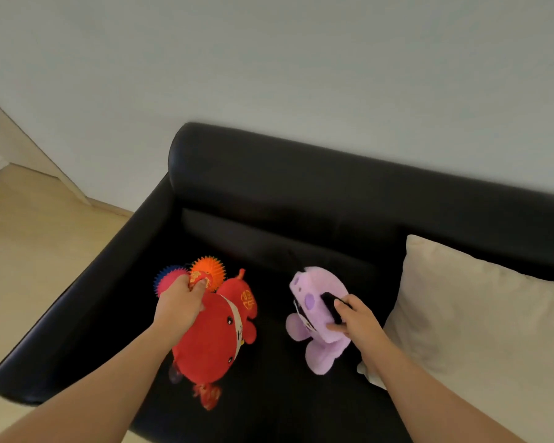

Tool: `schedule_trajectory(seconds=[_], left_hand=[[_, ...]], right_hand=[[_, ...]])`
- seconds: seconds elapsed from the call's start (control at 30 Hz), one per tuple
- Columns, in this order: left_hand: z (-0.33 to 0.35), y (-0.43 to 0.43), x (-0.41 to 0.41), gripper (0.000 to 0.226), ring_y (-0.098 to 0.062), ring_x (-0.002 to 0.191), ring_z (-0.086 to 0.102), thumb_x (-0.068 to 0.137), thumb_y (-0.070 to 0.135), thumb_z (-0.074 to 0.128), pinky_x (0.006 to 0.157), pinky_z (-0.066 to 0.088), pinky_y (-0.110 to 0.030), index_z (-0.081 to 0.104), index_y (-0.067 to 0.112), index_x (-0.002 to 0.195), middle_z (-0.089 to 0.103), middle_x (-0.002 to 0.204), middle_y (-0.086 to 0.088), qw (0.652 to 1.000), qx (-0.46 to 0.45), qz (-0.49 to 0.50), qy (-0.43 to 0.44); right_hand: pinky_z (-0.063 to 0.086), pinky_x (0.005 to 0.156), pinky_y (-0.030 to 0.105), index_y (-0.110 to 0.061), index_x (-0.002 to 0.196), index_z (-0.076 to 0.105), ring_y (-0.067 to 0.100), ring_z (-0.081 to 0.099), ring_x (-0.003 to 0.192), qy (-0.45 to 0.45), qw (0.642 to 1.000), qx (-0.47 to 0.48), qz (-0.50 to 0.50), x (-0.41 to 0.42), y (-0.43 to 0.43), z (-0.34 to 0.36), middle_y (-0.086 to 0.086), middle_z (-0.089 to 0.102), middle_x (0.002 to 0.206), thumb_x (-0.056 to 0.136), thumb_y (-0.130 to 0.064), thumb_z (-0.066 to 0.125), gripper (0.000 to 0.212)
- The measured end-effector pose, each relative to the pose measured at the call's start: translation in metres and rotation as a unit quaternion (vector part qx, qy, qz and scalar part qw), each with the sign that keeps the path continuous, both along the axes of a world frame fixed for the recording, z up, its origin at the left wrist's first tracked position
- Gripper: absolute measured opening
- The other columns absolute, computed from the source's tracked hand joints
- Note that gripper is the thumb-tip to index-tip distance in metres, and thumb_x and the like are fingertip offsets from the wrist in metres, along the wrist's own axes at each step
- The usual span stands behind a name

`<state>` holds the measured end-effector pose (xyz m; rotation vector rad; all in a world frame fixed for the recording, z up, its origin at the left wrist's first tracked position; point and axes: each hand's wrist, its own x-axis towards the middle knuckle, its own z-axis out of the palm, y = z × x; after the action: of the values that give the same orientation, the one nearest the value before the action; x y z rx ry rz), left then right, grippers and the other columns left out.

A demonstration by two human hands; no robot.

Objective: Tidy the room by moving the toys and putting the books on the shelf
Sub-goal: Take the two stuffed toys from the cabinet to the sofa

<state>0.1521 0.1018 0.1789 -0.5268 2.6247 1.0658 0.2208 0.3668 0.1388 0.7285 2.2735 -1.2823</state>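
While the toy-moving step appears under way, the left hand [179, 303] clenches the top of the red plush [205, 342] and the right hand [360, 322] grasps the purple plush [306, 284], both over the black sofa [269, 187] seat; whether they are next lifted away or set down, both grips likely must hold.

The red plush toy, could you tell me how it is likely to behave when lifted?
Probably light and soft: the red plush toy looks stuffed and rounded. Gripped by one patterned part in the left hand, its body would likely dangle and swing. Unlikely to break.
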Motion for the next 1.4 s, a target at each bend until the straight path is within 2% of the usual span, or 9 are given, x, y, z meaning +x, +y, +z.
schedule_trajectory(seconds=[0.17, 0.33, 0.47, 0.67, 0.77, 0.87, 1.03, 1.2, 1.4], left_hand=[[-0.012, 0.009, -0.022, 0.024, -0.016, 0.062, 0.053, 0.098, 0.028, 0.044, 0.055, 0.038, -0.026, 0.050, 0.008, 0.087, 0.059, 0.066, -0.006, 0.999, -0.019, -0.035, -0.022], [-0.025, 0.019, -0.042, 0.035, -0.014, 0.062, 0.050, 0.098, 0.028, 0.043, 0.056, 0.038, -0.023, 0.028, 0.030, 0.067, 0.056, 0.067, -0.006, 0.999, -0.018, -0.020, -0.032], [-0.037, 0.027, -0.053, 0.030, -0.015, 0.057, 0.048, 0.098, 0.030, 0.044, 0.052, 0.037, -0.027, 0.034, 0.026, 0.070, 0.058, 0.067, -0.006, 0.998, -0.019, -0.020, -0.048], [-0.052, 0.041, -0.056, 0.027, -0.012, 0.051, 0.042, 0.096, 0.033, 0.046, 0.050, 0.033, -0.028, 0.046, 0.010, 0.082, 0.058, 0.065, -0.004, 0.998, -0.014, -0.007, -0.063], [-0.049, 0.047, -0.058, 0.030, -0.013, 0.052, 0.045, 0.097, 0.031, 0.045, 0.050, 0.033, -0.029, 0.042, 0.013, 0.073, 0.058, 0.063, -0.004, 0.998, -0.032, -0.036, -0.050], [-0.038, 0.052, -0.059, 0.031, -0.013, 0.055, 0.052, 0.097, 0.032, 0.045, 0.050, 0.037, -0.027, 0.043, 0.011, 0.074, 0.059, 0.064, -0.006, 0.990, -0.068, -0.116, -0.048], [-0.009, 0.062, -0.067, 0.025, -0.018, 0.072, 0.063, 0.093, 0.036, 0.052, 0.067, 0.047, -0.032, 0.050, 0.012, 0.086, 0.063, 0.078, -0.007, 0.959, -0.082, -0.266, -0.045], [0.027, 0.080, -0.070, 0.025, -0.001, 0.057, 0.056, 0.091, 0.035, 0.056, 0.059, 0.041, -0.018, 0.046, 0.020, 0.073, 0.059, 0.062, 0.006, 0.948, 0.011, -0.318, 0.019], [0.050, 0.075, -0.068, 0.019, -0.013, 0.063, 0.054, 0.094, 0.024, 0.052, 0.078, 0.050, -0.041, 0.052, 0.008, 0.085, 0.056, 0.059, 0.002, 0.949, 0.237, -0.208, 0.014]], right_hand=[[0.035, 0.055, 0.021, -0.017, 0.077, 0.050, 0.013, 0.048, 0.067, 0.003, 0.986, -0.089, -0.140, -0.017, 0.012, -0.023, 0.004, 0.050, 0.079, 0.096, -0.017, 0.047, 0.019], [0.042, 0.072, 0.033, -0.019, 0.072, 0.045, 0.023, 0.050, 0.078, -0.040, 0.984, -0.051, -0.166, -0.022, 0.029, -0.053, 0.008, 0.049, 0.080, 0.095, -0.019, 0.048, 0.023], [0.036, 0.072, 0.034, -0.010, 0.094, 0.043, 0.028, 0.048, 0.084, -0.052, 0.975, 0.000, -0.214, -0.025, 0.044, -0.072, 0.014, 0.049, 0.090, 0.096, -0.020, 0.044, 0.010], [0.043, 0.082, 0.038, -0.002, 0.124, 0.044, 0.033, 0.052, 0.099, -0.038, 0.948, -0.015, -0.316, -0.030, 0.061, -0.080, 0.020, 0.052, 0.114, 0.094, -0.015, 0.048, 0.034], [0.030, 0.109, 0.043, -0.015, 0.144, 0.028, 0.033, 0.029, 0.136, -0.031, 0.970, 0.072, -0.231, -0.026, 0.052, -0.073, 0.011, 0.023, 0.151, 0.090, -0.020, 0.056, 0.061], [0.026, 0.112, 0.037, -0.025, 0.147, 0.022, 0.026, 0.019, 0.143, 0.028, 0.964, 0.264, 0.017, -0.027, 0.032, -0.056, 0.004, 0.008, 0.158, 0.089, -0.028, 0.056, 0.067], [0.022, 0.116, 0.039, -0.033, 0.148, 0.016, 0.019, 0.014, 0.145, 0.091, 0.979, 0.080, 0.167, -0.060, -0.009, -0.023, -0.002, 0.009, 0.158, 0.080, -0.032, 0.068, 0.086], [0.027, 0.113, 0.047, -0.037, 0.144, 0.016, 0.022, 0.015, 0.143, 0.057, 0.973, -0.065, 0.213, -0.080, -0.053, -0.004, -0.004, 0.011, 0.154, 0.060, -0.042, 0.082, 0.107], [0.048, 0.092, 0.033, -0.031, 0.106, 0.046, 0.015, 0.049, 0.110, 0.123, 0.984, -0.107, 0.073, -0.088, -0.072, 0.019, -0.003, 0.043, 0.121, 0.063, -0.027, 0.083, 0.057]])
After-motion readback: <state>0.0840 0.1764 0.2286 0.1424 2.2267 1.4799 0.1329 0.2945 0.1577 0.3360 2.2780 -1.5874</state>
